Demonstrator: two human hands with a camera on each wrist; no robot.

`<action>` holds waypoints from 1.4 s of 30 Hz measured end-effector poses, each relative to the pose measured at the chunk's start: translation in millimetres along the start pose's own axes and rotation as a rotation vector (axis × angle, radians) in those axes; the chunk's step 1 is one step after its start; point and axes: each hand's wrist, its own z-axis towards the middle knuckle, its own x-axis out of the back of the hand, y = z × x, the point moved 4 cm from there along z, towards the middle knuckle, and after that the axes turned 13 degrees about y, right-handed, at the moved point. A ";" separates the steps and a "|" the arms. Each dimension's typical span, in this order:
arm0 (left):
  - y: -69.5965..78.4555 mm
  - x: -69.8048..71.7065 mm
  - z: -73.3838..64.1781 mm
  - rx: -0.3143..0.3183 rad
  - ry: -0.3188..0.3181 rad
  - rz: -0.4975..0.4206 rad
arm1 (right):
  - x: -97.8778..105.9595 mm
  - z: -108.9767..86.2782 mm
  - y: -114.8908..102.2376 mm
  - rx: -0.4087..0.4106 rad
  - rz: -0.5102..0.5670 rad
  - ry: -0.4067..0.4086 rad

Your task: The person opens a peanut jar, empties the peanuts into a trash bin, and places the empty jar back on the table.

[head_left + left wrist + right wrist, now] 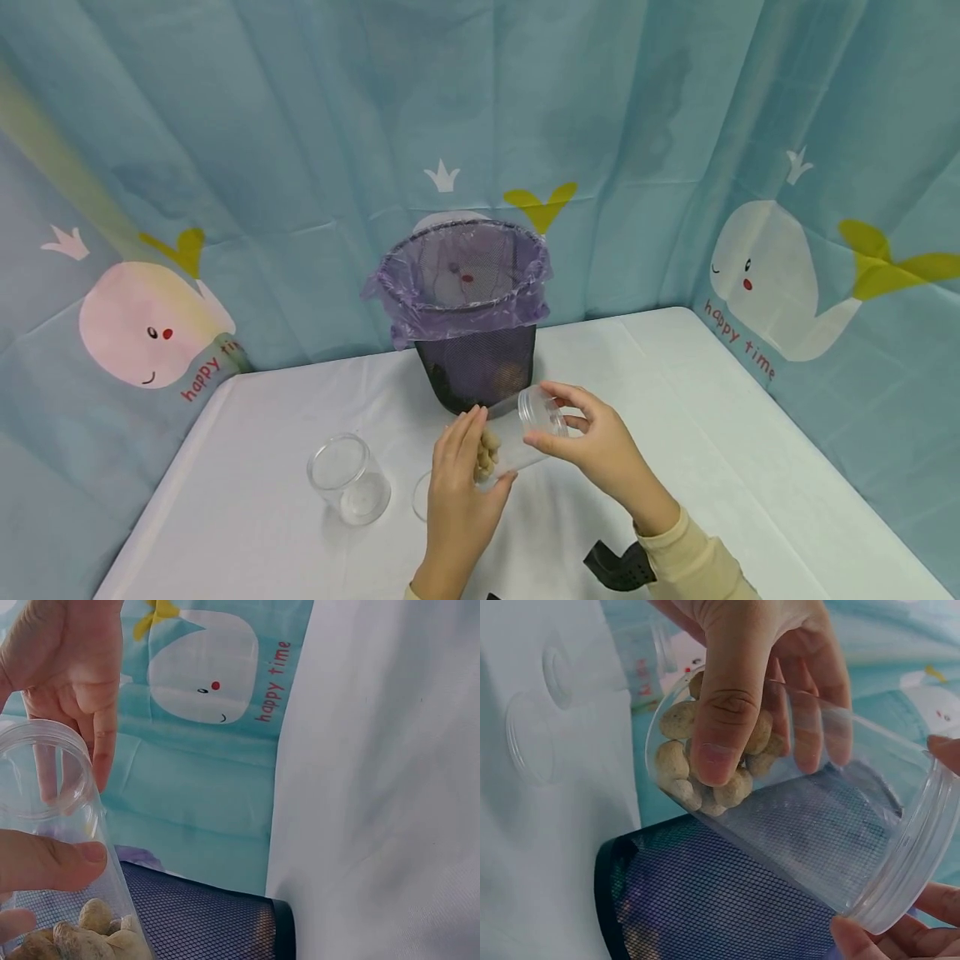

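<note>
A clear plastic jar [512,442] lies tilted between both hands, above the table and in front of the bin. My left hand [459,492] grips its base end, the thumb [724,742] pressed along the wall in the right wrist view. Beige, lumpy nut-like pieces [676,759] are gathered in that end. Around the jar's ribbed, lid-like end [542,412], my right hand [600,442] curls its thumb and fingers. The left wrist view shows the same pieces [82,941] through the wall, with my right hand [75,667] beyond the other end.
An open, clear jar [348,479] stands on the white table [247,500] to the left. Beside it lies a clear round lid [420,497], partly hidden by my left hand. A black mesh bin [480,367] with a purple liner [465,321] stands behind. A black strap [618,567] is near my right sleeve.
</note>
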 end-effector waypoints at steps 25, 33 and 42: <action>0.7 0.1 0.2 -0.032 0.001 -0.011 | 1.4 1.1 -0.8 -0.064 -0.049 0.016; -0.7 0.8 0.1 -0.037 -0.004 -0.010 | 0.2 1.0 -0.2 -0.059 -0.039 -0.007; -3.5 3.8 1.3 -0.034 -0.021 0.007 | -0.1 2.0 0.6 -0.097 -0.050 0.003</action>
